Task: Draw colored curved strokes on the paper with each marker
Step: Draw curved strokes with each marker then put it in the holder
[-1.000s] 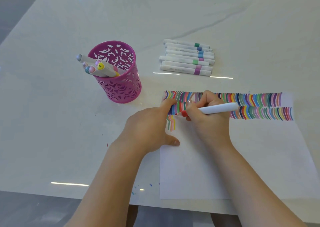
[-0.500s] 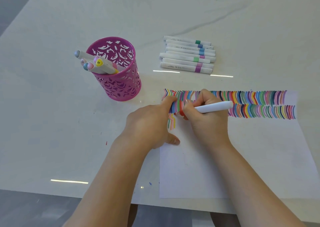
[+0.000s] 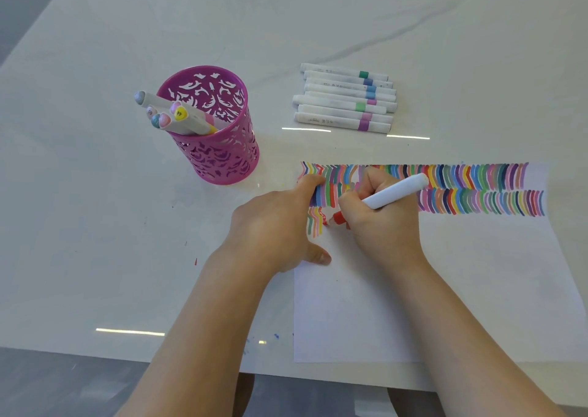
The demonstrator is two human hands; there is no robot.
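Red marker (image 3: 394,192) sits gripped in the curled right hand (image 3: 385,225); left hand (image 3: 270,225) lies flat on the paper (image 3: 445,289). Marker tip points down-left.

The left hand (image 3: 276,225) presses flat, fingers straight, thumb out; the right hand (image 3: 378,225) curls its fingers round a marker (image 3: 394,192).

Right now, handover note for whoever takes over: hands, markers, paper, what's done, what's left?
Left hand: flat, pressing the paper near its left edge.
Right hand: grips the red marker, tip on the paper at the start of row three.
Done: two full rows of strokes; a few in row three.
Left: rest of row three. Spare markers lie behind the paper; more stand in the pink cup.
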